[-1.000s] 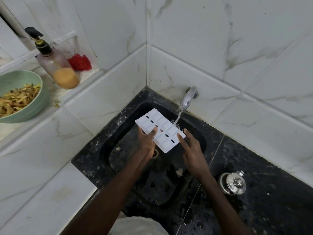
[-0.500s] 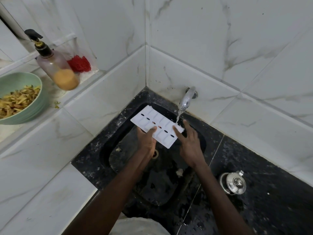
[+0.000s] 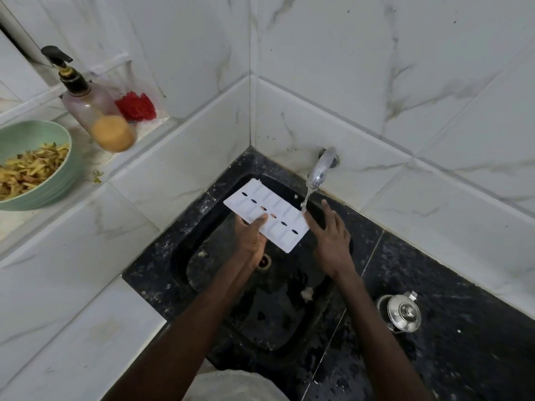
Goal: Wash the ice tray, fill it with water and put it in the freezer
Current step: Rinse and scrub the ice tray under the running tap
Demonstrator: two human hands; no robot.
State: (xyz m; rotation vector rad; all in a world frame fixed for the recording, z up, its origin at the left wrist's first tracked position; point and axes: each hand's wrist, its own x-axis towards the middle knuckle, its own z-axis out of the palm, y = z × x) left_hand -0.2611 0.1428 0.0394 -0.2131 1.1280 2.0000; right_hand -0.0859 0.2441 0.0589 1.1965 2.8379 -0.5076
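Behind and on both sides of the hands, glossy white wall tiles [image 3: 376, 68] veined in grey like marble. Under the right forearm, a black speckled stone bench [image 3: 463, 328], wet and glinting. Directly below both hands, sunk into that bench, a deep black sink [image 3: 185, 256] with rounded corners. Well out to the left of the left hand [image 3: 250, 238], a round pale-green bowl [image 3: 62, 169] heaped with yellowish strips, beside a clear pump bottle [image 3: 98, 114] with orange liquid at its base.

Pinches the ice tray [image 3: 278, 209] near the middle of its near long edge with the left hand, thumb on top, fingers beneath. A flat white plastic rectangle, above the sink; long axis slanting from beyond the left hand down toward the right hand [image 3: 330, 235]; ribbed face with a row of oval holes turned upward. Spreads the right hand flat, fingers straight, forefinger at the tray's short end.

Near the right forearm, a small lidded steel pot [image 3: 404, 312]. Just beyond the right fingertips, a curved chrome tap [image 3: 320, 169] and its thin stream of water [image 3: 306, 199].
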